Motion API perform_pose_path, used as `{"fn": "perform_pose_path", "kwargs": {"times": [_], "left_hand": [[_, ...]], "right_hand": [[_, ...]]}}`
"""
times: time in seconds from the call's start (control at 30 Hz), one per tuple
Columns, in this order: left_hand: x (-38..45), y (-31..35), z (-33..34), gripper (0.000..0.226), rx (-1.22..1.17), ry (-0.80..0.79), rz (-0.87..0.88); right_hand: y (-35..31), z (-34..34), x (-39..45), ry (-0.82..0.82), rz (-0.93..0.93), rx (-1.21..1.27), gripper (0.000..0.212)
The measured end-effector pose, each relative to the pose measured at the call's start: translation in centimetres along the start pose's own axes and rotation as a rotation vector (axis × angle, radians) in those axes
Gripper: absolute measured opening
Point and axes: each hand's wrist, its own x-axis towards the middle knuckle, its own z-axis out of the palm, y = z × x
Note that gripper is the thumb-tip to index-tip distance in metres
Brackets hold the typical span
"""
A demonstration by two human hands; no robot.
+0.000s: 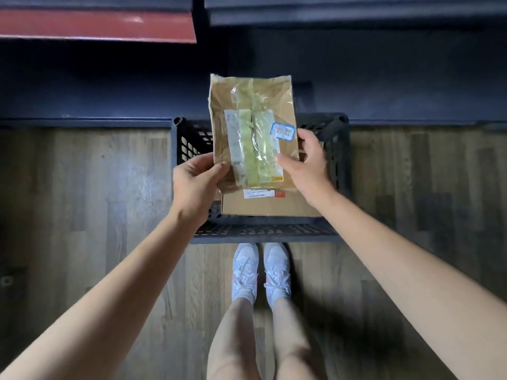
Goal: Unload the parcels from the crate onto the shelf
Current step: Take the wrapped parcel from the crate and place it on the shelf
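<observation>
Brown paper parcel [252,133] held up at frame centre, above the black crate [340,149], flat face toward the camera. Left hand [196,185] grips its lower left corner, thumb on the front face, fingers curled behind. Right hand [307,163] grips the lower right edge, thumb on the front, fingers wrapped round the side. Parcel carries clear tape down the middle, a white shipping label under the tape, and a small blue-bordered sticker [282,131] near the right edge just above the right thumb.

Crate sits on the wooden floor [96,187], centre frame, its far side against the dark shelf base [82,122]. Inside it, below the lifted parcel, lies a cardboard box [263,205] with a printed label on top; its upper part is hidden behind the held parcel.

Dark shelf boards across the top of frame, a red panel [96,26] at upper left. Person's white sneakers [260,270] stand just below the crate's near rim.
</observation>
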Motion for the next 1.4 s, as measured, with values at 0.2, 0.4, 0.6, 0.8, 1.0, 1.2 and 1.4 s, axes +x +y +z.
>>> {"fn": "perform_pose_path", "kwargs": {"times": [0.2, 0.4, 0.6, 0.8, 1.0, 1.2, 1.4], "left_hand": [[-5.1, 9.5, 1.7, 0.017, 0.027, -0.074, 0.118], [-11.1, 19.3, 1.6, 0.025, 0.063, -0.126, 0.275], [-16.6, 29.3, 1.9, 0.022, 0.037, -0.092, 0.496], [-21.5, 38.7, 1.7, 0.019, 0.004, -0.061, 0.659], [-25.3, 46.1, 0.5, 0.021, -0.092, -0.1, 0.789], [-28.0, 51.1, -0.7, 0.022, -0.133, -0.086, 0.94], [-28.5, 52.1, -0.8, 0.024, -0.166, -0.104, 0.978]], "right_hand": [[-10.3, -4.3, -4.8, 0.08, -0.126, 0.091, 0.043], [-20.4, -8.1, -10.7, 0.138, -0.292, 0.179, 0.044], [-31.2, -10.8, -15.4, 0.167, -0.493, 0.264, 0.046], [-41.0, -12.7, -19.3, 0.189, -0.684, 0.27, 0.047], [-48.9, -13.7, -22.7, 0.193, -0.853, 0.29, 0.048], [-54.2, -13.7, -25.8, 0.273, -1.007, 0.272, 0.047], [-55.3, -13.5, -26.4, 0.3, -1.066, 0.298, 0.049]]}}
